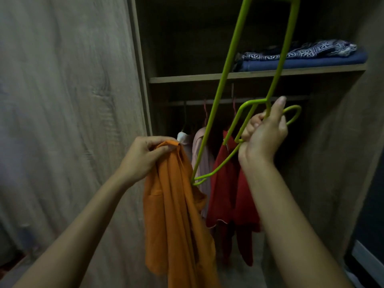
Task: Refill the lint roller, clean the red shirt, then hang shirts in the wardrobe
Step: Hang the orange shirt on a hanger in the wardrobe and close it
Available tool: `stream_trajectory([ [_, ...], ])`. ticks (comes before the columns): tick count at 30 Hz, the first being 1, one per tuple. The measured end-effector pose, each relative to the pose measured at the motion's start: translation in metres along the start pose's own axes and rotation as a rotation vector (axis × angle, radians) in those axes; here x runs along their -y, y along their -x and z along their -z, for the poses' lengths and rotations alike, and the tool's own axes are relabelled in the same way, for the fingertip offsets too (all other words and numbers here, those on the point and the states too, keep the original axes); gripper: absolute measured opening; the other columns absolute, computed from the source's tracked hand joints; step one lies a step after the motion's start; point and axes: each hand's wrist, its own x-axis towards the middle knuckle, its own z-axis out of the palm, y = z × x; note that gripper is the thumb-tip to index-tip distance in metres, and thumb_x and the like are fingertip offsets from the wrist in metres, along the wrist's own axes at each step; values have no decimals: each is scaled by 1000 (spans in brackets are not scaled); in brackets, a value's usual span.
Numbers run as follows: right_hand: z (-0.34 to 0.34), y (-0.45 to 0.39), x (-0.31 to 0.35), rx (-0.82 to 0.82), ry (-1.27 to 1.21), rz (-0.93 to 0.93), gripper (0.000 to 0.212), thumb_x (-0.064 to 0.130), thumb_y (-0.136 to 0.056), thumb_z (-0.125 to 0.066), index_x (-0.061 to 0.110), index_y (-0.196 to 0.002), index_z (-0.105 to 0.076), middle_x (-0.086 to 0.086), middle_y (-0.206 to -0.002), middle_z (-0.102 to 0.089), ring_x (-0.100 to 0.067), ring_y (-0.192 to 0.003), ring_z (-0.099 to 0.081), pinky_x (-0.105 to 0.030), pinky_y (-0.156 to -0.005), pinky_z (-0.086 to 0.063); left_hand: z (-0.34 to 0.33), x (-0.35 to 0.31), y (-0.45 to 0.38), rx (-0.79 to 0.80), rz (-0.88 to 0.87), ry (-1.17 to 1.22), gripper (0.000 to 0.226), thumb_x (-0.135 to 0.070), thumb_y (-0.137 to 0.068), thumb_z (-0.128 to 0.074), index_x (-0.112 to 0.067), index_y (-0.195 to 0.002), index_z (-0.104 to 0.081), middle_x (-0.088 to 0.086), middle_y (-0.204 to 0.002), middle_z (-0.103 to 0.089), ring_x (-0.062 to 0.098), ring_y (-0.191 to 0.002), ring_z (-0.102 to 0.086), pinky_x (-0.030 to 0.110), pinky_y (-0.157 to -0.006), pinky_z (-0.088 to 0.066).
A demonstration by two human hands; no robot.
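Note:
My left hand (143,157) pinches the top of an orange shirt (176,221), which hangs down in front of the open wardrobe. My right hand (264,134) grips a lime-green hanger (226,63) near its hook, holding it turned on end. One end of the hanger sits at the shirt's upper edge. Behind them a red shirt (230,194) and a pale pink garment (200,150) hang from the wardrobe rail (220,101).
A wooden shelf (187,79) above the rail carries folded blue and patterned clothes (301,57). The wardrobe door (68,100) stands to the left. The wardrobe's side wall (336,163) is on the right.

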Motion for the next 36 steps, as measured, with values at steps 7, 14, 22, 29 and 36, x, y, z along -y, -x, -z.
stream_trajectory([
  [7,-2,12,-5,3,-17,-45,50,46,-97,-50,5,-124,-52,6,-55,-36,-5,-43,-30,-19,-36,-21,1,4,6,53,4,26,22,-12,-93,-55,-25,-101,-69,-20,-93,-72,-1,-93,-66,11,-77,-49],
  [14,2,28,-36,20,93,-96,34,43,-98,-48,17,-77,-49,9,-48,-37,-4,-37,-31,-19,-33,-23,2,3,3,87,-8,38,25,-16,-95,-53,-30,-105,-71,-10,-101,-72,8,-98,-67,19,-81,-52],
  [22,42,32,-89,90,375,-24,40,40,-98,-48,18,-64,-48,4,-48,-41,-9,-40,-39,-24,-39,-32,5,-3,1,32,-8,94,19,-15,-93,-55,-17,-101,-72,-1,-91,-73,10,-85,-69,16,-74,-52],
  [29,70,-11,-79,-21,575,123,42,44,-98,-47,20,-63,-45,0,-52,-42,-14,-45,-39,-29,-46,-32,6,8,10,-1,28,9,21,-19,-93,-58,-35,-97,-70,-17,-97,-72,1,-93,-67,14,-78,-50],
  [36,26,13,-73,-26,276,-33,38,44,-98,-48,21,-68,-50,9,-46,-43,-10,-40,-38,-23,-40,-29,-25,-11,-10,56,7,100,17,-19,-92,-59,-29,-92,-73,-4,-86,-73,7,-78,-68,20,-68,-51],
])
